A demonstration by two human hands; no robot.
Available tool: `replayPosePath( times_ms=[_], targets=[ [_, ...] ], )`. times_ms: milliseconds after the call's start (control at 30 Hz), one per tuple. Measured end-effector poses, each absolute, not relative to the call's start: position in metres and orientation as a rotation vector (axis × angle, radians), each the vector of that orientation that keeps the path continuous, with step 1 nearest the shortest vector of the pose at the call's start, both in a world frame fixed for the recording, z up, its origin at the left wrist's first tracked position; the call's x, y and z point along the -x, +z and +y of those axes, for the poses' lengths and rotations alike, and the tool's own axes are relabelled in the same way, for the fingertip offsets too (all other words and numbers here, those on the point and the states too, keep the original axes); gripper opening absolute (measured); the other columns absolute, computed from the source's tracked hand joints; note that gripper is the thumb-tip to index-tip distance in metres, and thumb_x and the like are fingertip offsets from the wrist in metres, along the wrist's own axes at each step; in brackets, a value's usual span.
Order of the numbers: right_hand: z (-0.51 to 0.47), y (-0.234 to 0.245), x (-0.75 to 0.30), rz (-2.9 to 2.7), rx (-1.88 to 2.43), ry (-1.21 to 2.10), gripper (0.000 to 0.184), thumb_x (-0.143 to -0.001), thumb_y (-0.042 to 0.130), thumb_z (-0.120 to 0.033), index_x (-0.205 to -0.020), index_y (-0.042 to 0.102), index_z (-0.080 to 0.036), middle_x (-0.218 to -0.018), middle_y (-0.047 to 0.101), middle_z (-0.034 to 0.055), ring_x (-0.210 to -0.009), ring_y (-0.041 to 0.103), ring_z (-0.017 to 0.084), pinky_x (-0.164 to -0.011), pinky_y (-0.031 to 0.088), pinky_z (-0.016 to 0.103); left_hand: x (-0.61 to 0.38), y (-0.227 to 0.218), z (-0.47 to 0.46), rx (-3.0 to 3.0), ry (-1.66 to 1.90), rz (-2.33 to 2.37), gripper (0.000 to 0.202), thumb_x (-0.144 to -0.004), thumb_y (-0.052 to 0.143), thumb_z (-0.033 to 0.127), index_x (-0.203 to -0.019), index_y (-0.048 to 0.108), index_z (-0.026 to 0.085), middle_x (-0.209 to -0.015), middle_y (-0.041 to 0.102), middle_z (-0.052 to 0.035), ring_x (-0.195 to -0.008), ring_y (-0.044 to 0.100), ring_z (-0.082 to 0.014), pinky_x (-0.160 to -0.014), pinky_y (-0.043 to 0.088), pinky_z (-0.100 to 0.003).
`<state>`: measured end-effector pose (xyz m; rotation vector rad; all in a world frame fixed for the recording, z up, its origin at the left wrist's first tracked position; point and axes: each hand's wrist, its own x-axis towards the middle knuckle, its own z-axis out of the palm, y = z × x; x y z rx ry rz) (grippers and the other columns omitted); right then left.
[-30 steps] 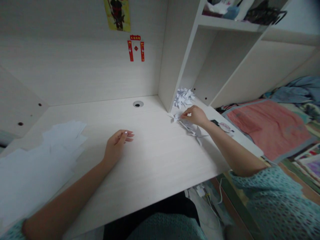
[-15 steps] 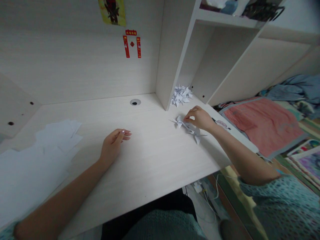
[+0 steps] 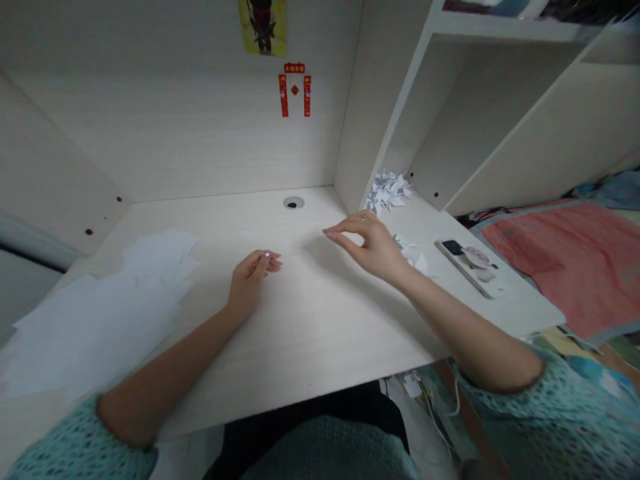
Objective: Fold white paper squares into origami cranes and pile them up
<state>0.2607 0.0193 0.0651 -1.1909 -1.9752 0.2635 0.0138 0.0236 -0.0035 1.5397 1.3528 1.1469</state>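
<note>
My left hand [image 3: 250, 280] rests on the pale desk, its fingers loosely curled with the thumb against them; nothing shows in it. Over the desk's middle, my right hand [image 3: 373, 247] has thumb and forefinger tips pinched together, and I see nothing between them. Folded white paper pieces [image 3: 413, 255] lie just behind the right hand, which partly hides them. A heap of similar folded paper pieces [image 3: 390, 190] sits further back beside the upright panel. To the left of my left hand, flat white paper sheets [image 3: 110, 313] are spread in an overlapping pile.
A phone [image 3: 465, 267] in a decorated case lies at the right of the desk [image 3: 300, 347]. An upright shelf panel [image 3: 383, 100] stands at the back right. The back wall has a cable hole [image 3: 293, 203] before it. A pink cloth [image 3: 575, 253] lies beyond the right edge.
My right hand has moved left, away from the folded paper pieces, which stay on the desk. The left hand keeps its curled pose. The view has turned slightly, uncovering more of the phone.
</note>
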Motion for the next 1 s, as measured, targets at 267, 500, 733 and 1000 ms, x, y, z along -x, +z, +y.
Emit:
replayPosePath(
  times_ms=[267, 500, 733, 1000],
  targets=[
    [0.064, -0.019, -0.159, -1.471, 1.040, 0.886, 0.046, -0.089, 0.041, -0.054, -0.087, 0.071, -0.020, -0.082, 0.071, 0.0043, -0.087, 0.064, 0.018, -0.084, 0.045, 0.031, -0.014, -0.003, 0.017, -1.520, 1.333, 1.339, 0.034, -0.089, 0.040, 0.046, -0.091, 0.062, 0.019, -0.076, 0.066, -0.0039, -0.074, 0.063, -0.0167, -0.070, 0.048, -0.028],
    [0.062, -0.038, -0.162, -1.454, 1.029, 0.980, 0.044, -0.087, 0.044, -0.053, -0.082, 0.071, -0.019, -0.078, 0.070, 0.0039, -0.081, 0.063, 0.018, -0.083, 0.044, 0.032, 0.001, 0.038, 0.009, -2.169, 0.977, 1.522, 0.029, -0.088, 0.048, 0.039, -0.109, 0.063, 0.026, -0.108, 0.069, -0.0034, -0.095, 0.065, -0.0195, -0.084, 0.047, -0.030],
    [0.060, -0.038, -0.162, -1.460, 1.024, 1.011, 0.039, -0.086, 0.048, -0.050, -0.077, 0.070, -0.019, -0.085, 0.071, 0.0059, -0.086, 0.063, 0.020, -0.088, 0.043, 0.035, 0.106, 0.034, -0.043, -2.237, 0.446, 2.142, 0.061, -0.081, 0.052, 0.055, -0.132, 0.049, 0.022, -0.136, 0.052, -0.0129, -0.126, 0.046, -0.0312, -0.105, 0.033, -0.044],
    [0.058, -0.036, -0.162, -1.519, 1.027, 1.009, 0.037, -0.087, 0.047, -0.047, -0.081, 0.071, -0.019, -0.082, 0.070, 0.0060, -0.086, 0.063, 0.021, -0.085, 0.043, 0.036, 0.161, -0.006, -0.105, -1.969, 0.203, 2.495, 0.077, -0.081, 0.044, 0.062, -0.140, 0.036, 0.012, -0.146, 0.035, -0.0205, -0.135, 0.031, -0.0360, -0.106, 0.028, -0.052]
  ],
)
